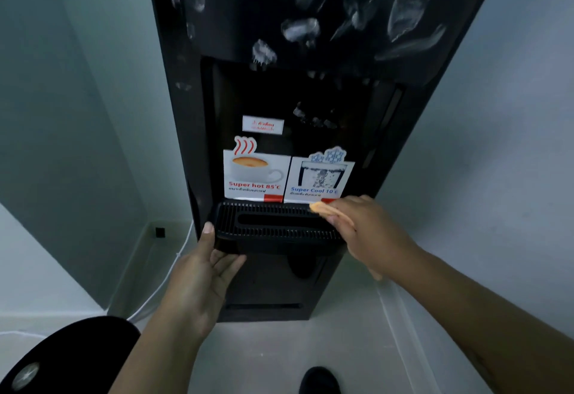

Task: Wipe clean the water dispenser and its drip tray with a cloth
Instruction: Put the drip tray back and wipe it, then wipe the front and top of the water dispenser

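A tall black water dispenser [310, 51] stands against the wall, with white smears across its upper front. Its black slotted drip tray [273, 225] juts out below the hot and cool stickers [285, 176]. My left hand [205, 269] grips the tray's front left corner, thumb on top and fingers underneath. My right hand [369, 232] is shut on an orange cloth [326, 208] and presses it onto the tray's back right corner.
Pale walls close in on both sides of the dispenser. A white cable [167, 272] runs down the floor at the left, near a small black block [160, 232]. My dark shoe [320, 381] shows at the bottom, and a black garment [68, 356] at bottom left.
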The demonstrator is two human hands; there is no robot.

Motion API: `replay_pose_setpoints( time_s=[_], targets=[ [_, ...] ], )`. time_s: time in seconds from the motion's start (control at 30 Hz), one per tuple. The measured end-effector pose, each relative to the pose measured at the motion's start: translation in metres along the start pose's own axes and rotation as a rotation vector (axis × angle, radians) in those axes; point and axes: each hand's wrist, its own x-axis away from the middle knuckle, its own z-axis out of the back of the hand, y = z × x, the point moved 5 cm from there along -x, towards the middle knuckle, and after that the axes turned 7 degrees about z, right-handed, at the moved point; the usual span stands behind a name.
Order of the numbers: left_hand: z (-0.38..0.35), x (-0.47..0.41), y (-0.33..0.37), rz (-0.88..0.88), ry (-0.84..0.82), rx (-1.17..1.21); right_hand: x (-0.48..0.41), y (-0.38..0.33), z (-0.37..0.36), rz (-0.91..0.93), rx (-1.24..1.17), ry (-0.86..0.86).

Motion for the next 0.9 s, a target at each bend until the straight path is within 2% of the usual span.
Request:
replay_pose_setpoints(
  time_s=[0.07,0.17,0.27,0.4,0.67,0.8,0.9],
  targets=[
    [-0.001,0.011,-0.002,-0.007,0.017,-0.023,0.003,-0.006,0.010,-0.002,-0.014,-0.055],
    [0.002,0.032,-0.008,0.026,0.111,-0.077,0.005,-0.018,0.034,0.003,-0.104,-0.015],
    [0.004,0.063,0.005,-0.033,0.225,-0.193,0.006,-0.035,0.070,0.013,-0.153,0.071],
    [0.004,0.090,0.040,-0.169,0.263,-0.304,0.006,-0.060,0.114,0.026,-0.188,0.128],
    [-0.047,0.145,0.155,-0.659,0.306,-0.493,-0.005,-0.110,0.188,0.171,-0.216,0.215],
    [-0.095,0.174,0.231,-0.937,0.271,-0.626,-0.027,-0.142,0.241,0.264,-0.201,0.368],
    [-0.137,0.196,0.285,-1.175,0.253,-0.687,-0.052,-0.172,0.282,0.436,-0.102,0.522]
  ],
)
